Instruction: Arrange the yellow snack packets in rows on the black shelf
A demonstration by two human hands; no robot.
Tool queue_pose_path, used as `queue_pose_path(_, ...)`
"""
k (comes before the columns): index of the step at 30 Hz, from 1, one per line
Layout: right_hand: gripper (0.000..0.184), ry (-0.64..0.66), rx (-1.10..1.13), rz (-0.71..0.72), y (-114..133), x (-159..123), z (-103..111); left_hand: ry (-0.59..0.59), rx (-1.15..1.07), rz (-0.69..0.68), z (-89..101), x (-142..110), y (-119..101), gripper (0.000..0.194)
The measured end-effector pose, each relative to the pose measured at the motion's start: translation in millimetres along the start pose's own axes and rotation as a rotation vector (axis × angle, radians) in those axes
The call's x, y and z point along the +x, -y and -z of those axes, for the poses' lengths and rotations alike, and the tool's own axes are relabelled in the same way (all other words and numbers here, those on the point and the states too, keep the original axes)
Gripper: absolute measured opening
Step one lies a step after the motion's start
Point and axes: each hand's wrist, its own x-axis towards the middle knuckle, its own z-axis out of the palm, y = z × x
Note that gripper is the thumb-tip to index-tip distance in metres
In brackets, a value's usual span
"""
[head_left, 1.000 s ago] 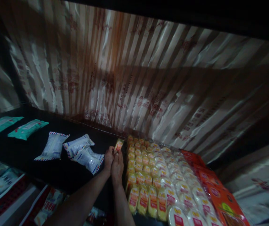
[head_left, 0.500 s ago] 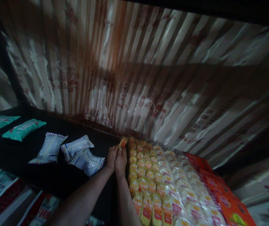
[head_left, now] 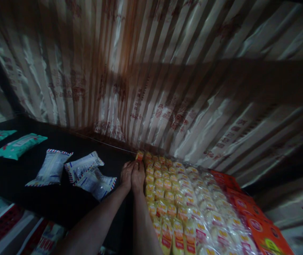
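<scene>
My left hand [head_left: 126,174] and my right hand [head_left: 138,174] are pressed side by side at the back left corner of the rows of wrapped snacks. Between their fingertips is a small wrapped snack cake [head_left: 139,155] in yellow and orange, standing at the end of the back row. The fingers of both hands are curled and partly hidden. Just to the right are tight rows of yellow wrapped cakes [head_left: 166,186], touching or nearly touching my right hand. Several clear-wrapped white cakes [head_left: 211,205] follow further right.
On the black shelf [head_left: 87,216] to the left lie white packets with striped edges [head_left: 52,168] and green packets [head_left: 21,146]. Orange packages [head_left: 257,223] border the cakes on the right. A wrinkled printed sheet [head_left: 151,88] hangs behind, with a thin string [head_left: 106,142] before it.
The snack cake, tilted above my hands before, now stands more upright against the back end of the rows. My hands have shifted slightly right; the view has moved a little.
</scene>
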Motion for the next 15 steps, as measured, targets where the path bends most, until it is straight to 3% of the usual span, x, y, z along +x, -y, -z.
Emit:
queue_pose_path(10,0.032,-0.002,-0.100,0.049,5.7,4.6,-2.7,0.030,0.094,0.065,4.4,-1.3,-5.2,0.039)
queue_pose_path(15,0.035,-0.005,-0.125,0.028,13.4,2.7,-2.7,-0.064,-0.072,0.049,-4.8,1.2,2.4,0.036)
